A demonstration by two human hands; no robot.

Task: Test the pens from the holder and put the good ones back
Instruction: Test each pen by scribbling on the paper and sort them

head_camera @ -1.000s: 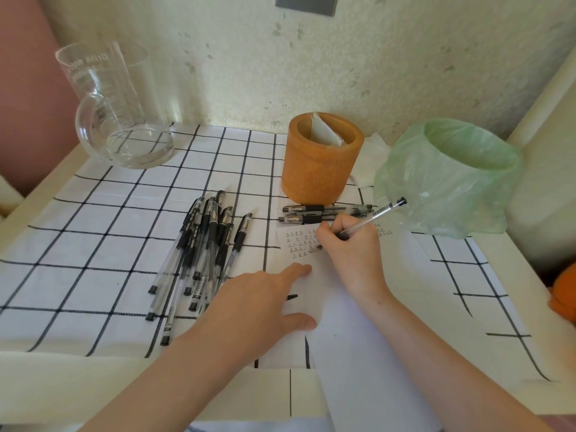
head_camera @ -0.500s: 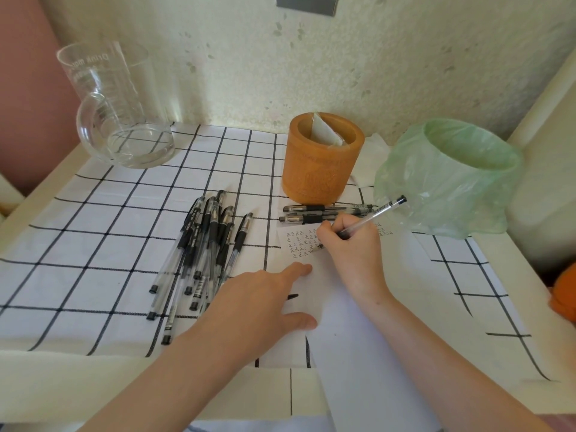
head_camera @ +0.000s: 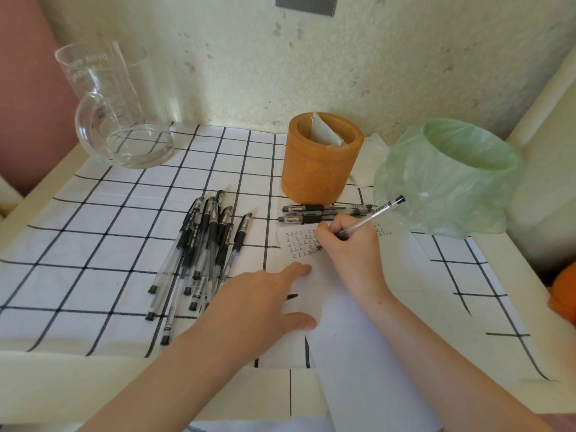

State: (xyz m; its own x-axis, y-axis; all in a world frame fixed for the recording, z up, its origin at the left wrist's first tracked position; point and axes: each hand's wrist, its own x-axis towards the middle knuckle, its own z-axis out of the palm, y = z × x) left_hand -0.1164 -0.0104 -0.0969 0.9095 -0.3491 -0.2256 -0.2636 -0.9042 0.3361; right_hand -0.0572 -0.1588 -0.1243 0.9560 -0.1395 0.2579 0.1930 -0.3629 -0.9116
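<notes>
1. One pen (head_camera: 371, 219) is pinched low on its barrel by the curled fingers (head_camera: 325, 233) of the right hand (head_camera: 349, 251). Its tip is down on the paper (head_camera: 358, 338) among rows of small test marks (head_camera: 296, 243). To my eye a light, even stroke is what shows whether ink flows, and heavy pressure would only mask a dry tip.
2. The left hand (head_camera: 258, 307) lies flat with straight fingers, pressing the sheet near its left edge. That hold looks worth having, since the paper lies loose on the checked cloth (head_camera: 93, 244) and could slide under a stroke.
3. New marks are best put on bare paper just below the rows, so a faint line can be told from the others.
4. Two pens (head_camera: 324, 213) lie side by side between the sheet's far edge and the wooden holder (head_camera: 321, 160). A larger pile of pens (head_camera: 202, 254) lies left of the sheet. I can't tell which group is tested, so the pen in hand should not land between them.
5. The holder stands just behind the writing hand, with no pens showing in it, only something pale. The green-bagged bin (head_camera: 448, 176) sits close to the pen's raised back end, and a wide swing could catch it.
</notes>
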